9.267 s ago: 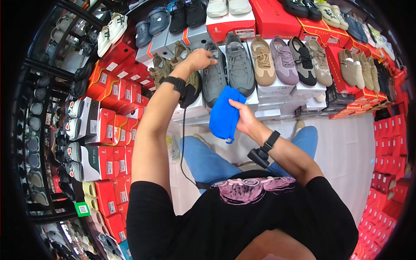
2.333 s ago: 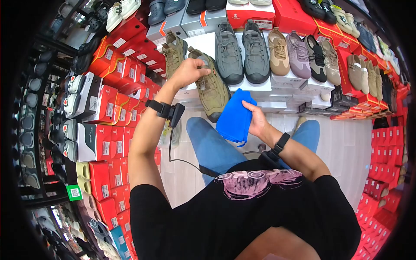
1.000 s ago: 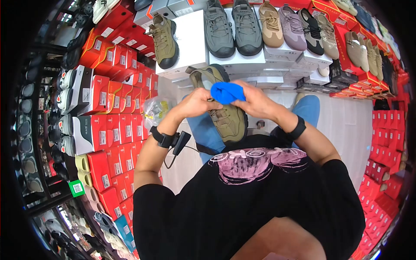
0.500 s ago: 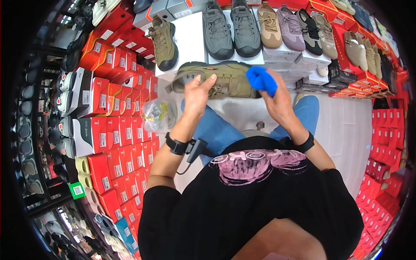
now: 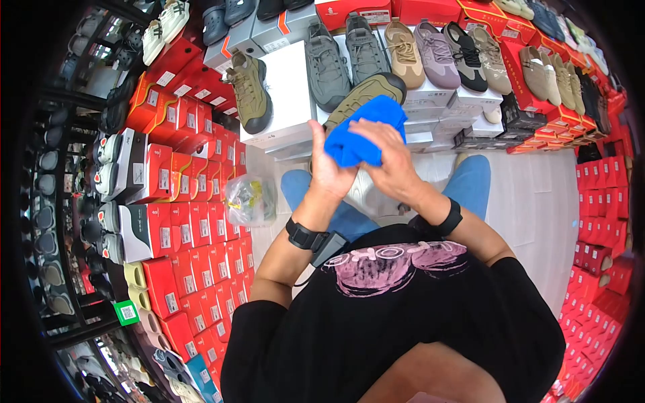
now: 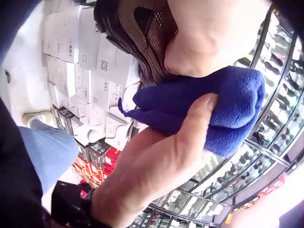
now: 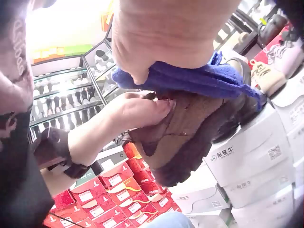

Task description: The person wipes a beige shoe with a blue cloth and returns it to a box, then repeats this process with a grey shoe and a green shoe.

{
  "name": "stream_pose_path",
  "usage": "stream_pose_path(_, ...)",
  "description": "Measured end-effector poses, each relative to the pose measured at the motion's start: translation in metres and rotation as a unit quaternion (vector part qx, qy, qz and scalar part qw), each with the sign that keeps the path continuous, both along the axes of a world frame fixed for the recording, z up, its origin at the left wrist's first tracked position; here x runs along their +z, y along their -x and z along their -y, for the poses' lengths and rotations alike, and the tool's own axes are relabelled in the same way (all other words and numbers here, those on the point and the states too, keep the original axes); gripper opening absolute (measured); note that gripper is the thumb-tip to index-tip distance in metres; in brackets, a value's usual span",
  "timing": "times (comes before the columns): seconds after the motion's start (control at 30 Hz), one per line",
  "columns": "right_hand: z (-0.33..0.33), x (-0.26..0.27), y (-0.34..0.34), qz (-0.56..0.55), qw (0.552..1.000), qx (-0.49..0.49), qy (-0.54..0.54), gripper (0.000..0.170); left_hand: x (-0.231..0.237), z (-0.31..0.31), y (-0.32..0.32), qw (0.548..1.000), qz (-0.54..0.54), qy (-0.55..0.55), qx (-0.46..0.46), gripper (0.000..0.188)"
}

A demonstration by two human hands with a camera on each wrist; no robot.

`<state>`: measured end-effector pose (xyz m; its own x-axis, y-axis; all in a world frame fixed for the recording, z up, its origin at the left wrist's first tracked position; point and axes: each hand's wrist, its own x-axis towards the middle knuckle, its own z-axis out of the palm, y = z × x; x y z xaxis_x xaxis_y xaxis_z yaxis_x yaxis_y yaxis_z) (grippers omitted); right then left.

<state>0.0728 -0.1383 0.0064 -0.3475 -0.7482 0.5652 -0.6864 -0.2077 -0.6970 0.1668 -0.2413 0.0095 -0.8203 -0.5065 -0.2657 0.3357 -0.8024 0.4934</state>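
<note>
My left hand grips an olive lace-up sneaker by its heel end, held up in front of the display with its toe pointing to the far right. In the right wrist view, the left thumb and fingers lie at the shoe's opening. Folded in my right hand is a fuzzy blue cloth, which lies over the side of the shoe. The right thumb presses on the cloth in the left wrist view. Much of the sneaker is hidden behind cloth and hands. Its matching olive sneaker stands on a white box.
Grey sneakers and several other pairs line the boxes right behind the held shoe. Stacked red shoeboxes rise at the left, beside dark shelving. A clear plastic bag sits on the floor by the left leg.
The olive sneaker has left its box, been turned sideways, and now tilts with its toe to the far right. The blue cloth has come from beside the shoe onto it.
</note>
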Motion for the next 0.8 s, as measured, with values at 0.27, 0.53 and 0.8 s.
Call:
stream_pose_path(0.27,-0.014,-0.002,-0.003,-0.014,0.990,0.142,-0.002,0.042,0.004,0.020,-0.014,0.997,-0.038,-0.051,0.050,0.065)
stream_pose_path(0.53,0.000,0.019,0.028,0.408,0.912,0.031,0.039,0.032,0.024,0.023,-0.015,0.964,-0.153,-0.190,0.105,0.053)
stream_pose_path(0.8,0.039,0.037,0.040,-0.023,0.985,-0.058,0.159,0.046,0.023,0.027,0.001,0.971,-0.177,-0.129,0.100,0.040)
